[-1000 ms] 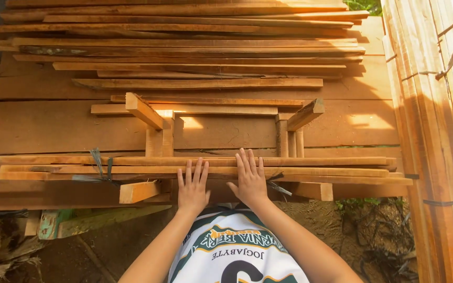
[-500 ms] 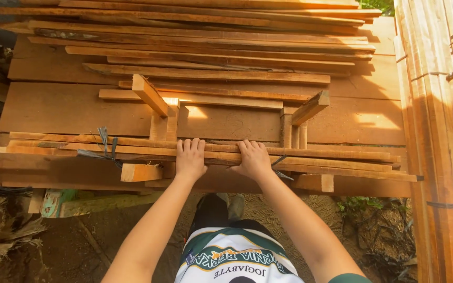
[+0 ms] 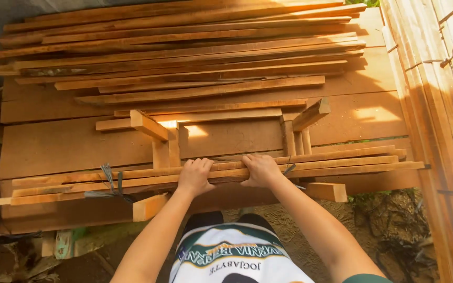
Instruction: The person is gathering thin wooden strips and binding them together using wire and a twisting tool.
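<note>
A bundle of long thin wooden slats (image 3: 342, 162) lies crosswise in front of me, tied with dark plastic straps (image 3: 112, 181). My left hand (image 3: 195, 175) grips the bundle near its middle, fingers curled over the top. My right hand (image 3: 260, 169) grips it just to the right, fingers also wrapped over the slats. The bundle rests on two short wooden cross supports (image 3: 150, 207), one left and one at the right (image 3: 326, 191).
Wide flat boards (image 3: 69, 147) lie under and beyond the bundle. Many loose long slats (image 3: 195, 57) are stacked at the back. Upright strapped planks (image 3: 436, 105) stand along the right. Bare dirt ground (image 3: 384, 230) and dark strap scraps lie below.
Both hands went from lying flat with spread fingers on the slat bundle to closing around it. The view moved closer and tilted slightly.
</note>
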